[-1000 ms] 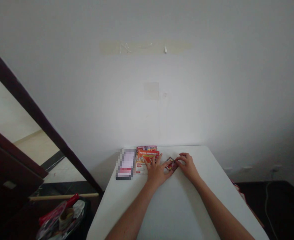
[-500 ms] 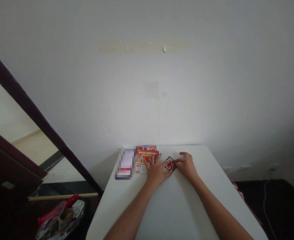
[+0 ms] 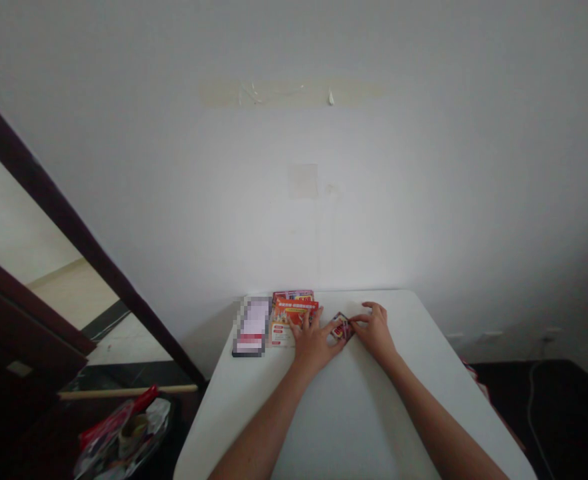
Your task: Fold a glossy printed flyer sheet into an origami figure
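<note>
A small dark-edged card (image 3: 341, 326) with colourful print lies turned at an angle on the white table. My left hand (image 3: 313, 341) frames its left side, thumb and index finger at its edges. The other left fingers are spread over the lower right of a red and white leaflet (image 3: 285, 323). At the card's right corner, my right hand (image 3: 375, 331) pinches with thumb and index finger, while its other fingers are bent and raised. Part of the card is hidden by the fingertips.
Left of the leaflet lies a phone (image 3: 251, 327) with a blurred screen. More printed paper (image 3: 294, 295) sticks out behind the leaflet. The white table (image 3: 344, 427) meets the wall (image 3: 374, 233) at its far edge. A bin (image 3: 129, 433) with a bag and rubbish stands on the floor at left.
My right fingertips have shifted very slightly at the card's right corner. The left hand keeps its place, and the whole view has moved a little.
</note>
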